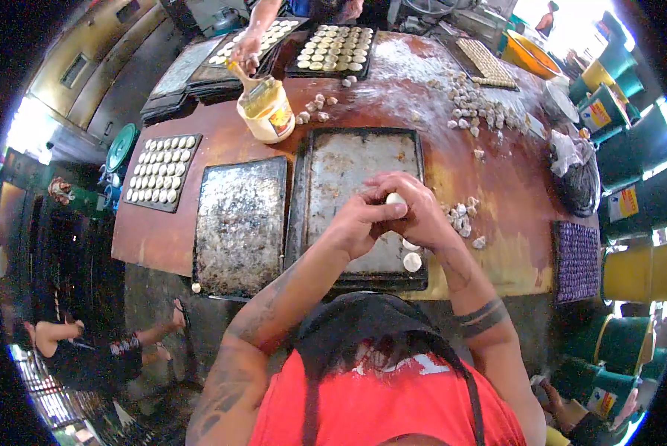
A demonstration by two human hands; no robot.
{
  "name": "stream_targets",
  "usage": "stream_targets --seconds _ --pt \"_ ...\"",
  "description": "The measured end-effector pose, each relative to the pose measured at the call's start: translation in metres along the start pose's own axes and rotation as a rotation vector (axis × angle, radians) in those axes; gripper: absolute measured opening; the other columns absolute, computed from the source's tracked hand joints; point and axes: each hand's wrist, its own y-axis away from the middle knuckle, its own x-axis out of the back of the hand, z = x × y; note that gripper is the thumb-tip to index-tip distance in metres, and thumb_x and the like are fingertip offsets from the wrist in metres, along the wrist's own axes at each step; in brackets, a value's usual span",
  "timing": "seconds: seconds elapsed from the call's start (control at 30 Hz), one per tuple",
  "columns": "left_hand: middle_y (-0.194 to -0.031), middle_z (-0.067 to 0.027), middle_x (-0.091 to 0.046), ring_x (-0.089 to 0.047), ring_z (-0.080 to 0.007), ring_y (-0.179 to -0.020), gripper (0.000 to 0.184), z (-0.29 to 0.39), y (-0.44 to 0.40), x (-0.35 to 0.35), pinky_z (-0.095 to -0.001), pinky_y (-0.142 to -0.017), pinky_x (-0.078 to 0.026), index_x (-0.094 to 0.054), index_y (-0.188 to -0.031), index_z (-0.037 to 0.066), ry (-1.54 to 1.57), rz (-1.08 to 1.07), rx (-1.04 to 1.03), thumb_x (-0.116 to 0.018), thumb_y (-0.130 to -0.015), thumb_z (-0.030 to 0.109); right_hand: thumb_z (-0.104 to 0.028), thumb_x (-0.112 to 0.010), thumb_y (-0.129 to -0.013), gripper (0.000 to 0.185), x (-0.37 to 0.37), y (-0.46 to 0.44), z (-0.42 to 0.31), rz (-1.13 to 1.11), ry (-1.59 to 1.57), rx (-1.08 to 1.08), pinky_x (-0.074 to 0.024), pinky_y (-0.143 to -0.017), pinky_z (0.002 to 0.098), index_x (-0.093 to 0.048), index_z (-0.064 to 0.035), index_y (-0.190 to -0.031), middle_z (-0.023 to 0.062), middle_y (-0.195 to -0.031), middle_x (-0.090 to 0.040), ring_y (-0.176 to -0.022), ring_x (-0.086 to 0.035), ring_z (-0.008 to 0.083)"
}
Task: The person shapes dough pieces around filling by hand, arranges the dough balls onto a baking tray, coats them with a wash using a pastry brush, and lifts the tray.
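Both my hands meet above a metal baking tray (pixel 348 160) in front of me. Between them shows a small pale dough ball (pixel 395 199). My left hand (pixel 364 221) presses its thumb and fingers against the ball. Curled around the ball's other side is my right hand (pixel 413 202). A round dough piece (pixel 412 262) lies on the tray's near right part, with another partly hidden just under my hands. Right of the tray, several small dough lumps (pixel 461 217) lie on the table.
An empty dark tray (pixel 240 223) lies left. Filled trays (pixel 162 171) (pixel 333 50) stand further off. A co-worker's hand (pixel 245 53) holds a brush at a bucket (pixel 268 115). Dough lumps (pixel 489 111), a plastic bag (pixel 577 175) and a purple tray (pixel 577 260) are right.
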Motion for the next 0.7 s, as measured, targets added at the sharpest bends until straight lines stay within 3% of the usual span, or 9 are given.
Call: stream_targets --seconds 0.1,0.2,0.37,0.43,0.53,0.57,0.6,0.63,0.7 --pt "-0.1 -0.0053 -0.068 -0.065 -0.0188 -0.089 0.031 -0.011 -0.001 -0.004 -0.0341 -0.08 -0.052 -0.066 -0.109 0.005 0.09 0.026 0.108 -0.078 -0.084 0.018 -0.004 -0.082 -0.062 0.034 0.007 0.008 0.007 0.001 -0.083 -0.04 -0.053 -0.083 0.0392 -0.059 -0.0047 -0.087 0.0075 -0.103 -0.068 -0.098 -0.065 0.0264" --pt "-0.096 -0.0036 -0.067 -0.063 -0.016 -0.081 0.032 -0.018 0.001 -0.009 -0.0305 -0.075 -0.051 -0.065 -0.112 0.004 0.071 0.135 0.132 -0.075 -0.086 0.019 -0.003 -0.082 -0.062 0.033 -0.018 0.039 0.027 0.219 -0.178 -0.421 -0.0522 -0.083 0.0353 -0.058 -0.0041 -0.085 0.0069 -0.103 -0.066 -0.098 -0.064 0.0212" --pt "-0.099 -0.0066 -0.071 -0.066 -0.016 -0.081 0.033 -0.036 -0.014 0.006 -0.0276 -0.076 -0.053 -0.06 -0.122 -0.004 -0.483 0.383 -0.081 -0.066 -0.092 0.009 -0.004 -0.072 -0.085 0.029 -0.026 0.058 0.026 0.295 -0.587 -0.75 -0.0518 -0.087 0.0275 -0.065 -0.001 -0.113 0.0075 -0.112 -0.065 -0.096 -0.064 0.0139" --pt "-0.118 -0.0149 -0.067 -0.066 -0.024 -0.104 0.049 -0.034 -0.004 -0.012 -0.033 -0.093 -0.051 -0.05 -0.135 -0.006 -0.738 0.307 -0.039 -0.064 -0.091 0.012 -0.017 -0.076 -0.083 0.036 -0.021 0.071 0.057 0.213 -0.493 -0.827 -0.0531 -0.084 0.0321 -0.066 -0.0007 -0.113 0.01 -0.103 -0.07 -0.095 -0.066 0.0169" --pt "-0.137 -0.0227 -0.055 -0.055 -0.0316 -0.126 0.067 -0.077 -0.009 0.025 -0.0382 -0.107 -0.041 -0.039 -0.145 -0.003 -1.33 0.314 -0.299 -0.068 -0.087 0.015 -0.025 -0.075 -0.081 0.033 -0.019 0.084 0.081 0.113 -0.154 -0.83 -0.0547 -0.079 0.0386 -0.069 0.0001 -0.101 0.0125 -0.088 -0.073 -0.084 -0.069 0.0266" --pt "-0.15 -0.0257 -0.04 -0.039 -0.0348 -0.14 0.077 -0.075 -0.004 0.032 -0.0398 -0.115 -0.031 -0.032 -0.15 0.0 -1.119 0.27 -0.122 -0.07 -0.085 0.018 -0.024 -0.073 -0.081 0.031 -0.023 0.089 0.087 0.094 -0.056 -0.811 -0.0546 -0.078 0.0403 -0.069 0.0002 -0.1 0.0129 -0.087 -0.072 -0.082 -0.069 0.0288" --pt "-0.147 -0.0242 -0.043 -0.042 -0.0339 -0.138 0.074 -0.073 0.001 0.039 -0.0397 -0.114 -0.033 -0.034 -0.148 0.001 -1.143 0.304 -0.091 -0.07 -0.085 0.017 -0.024 -0.072 -0.081 0.03 -0.028 0.095 0.094 0.075 0.042 -0.792 -0.0545 -0.077 0.0419 -0.069 0.0003 -0.098 0.0133 -0.086 -0.072 -0.081 -0.068 0.031" --pt "-0.145 -0.0227 -0.047 -0.045 -0.0331 -0.136 0.07 -0.067 0.005 0.041 -0.0396 -0.113 -0.035 -0.037 -0.146 0.001 -1.168 0.338 -0.061 -0.069 -0.086 0.017 -0.022 -0.069 -0.081 0.035 -0.033 0.098 0.107 -0.16 0.256 -0.737 -0.0508 -0.086 0.0471 -0.065 -0.0007 -0.11 0.0163 -0.104 -0.07 -0.097 -0.064 0.0368" --pt "-0.138 -0.0196 -0.054 -0.051 -0.0307 -0.129 0.062 -0.059 0.015 0.057 -0.0386 -0.108 -0.04 -0.044 -0.142 0.002 -1.142 0.378 -0.035 -0.069 -0.087 0.015 -0.019 -0.07 -0.083 0.04 -0.031 0.104 0.093 -0.129 0.447 -0.557 -0.0449 -0.095 0.0486 -0.063 -0.0009 -0.118 0.0188 -0.125 -0.06 -0.111 -0.057 0.0376"
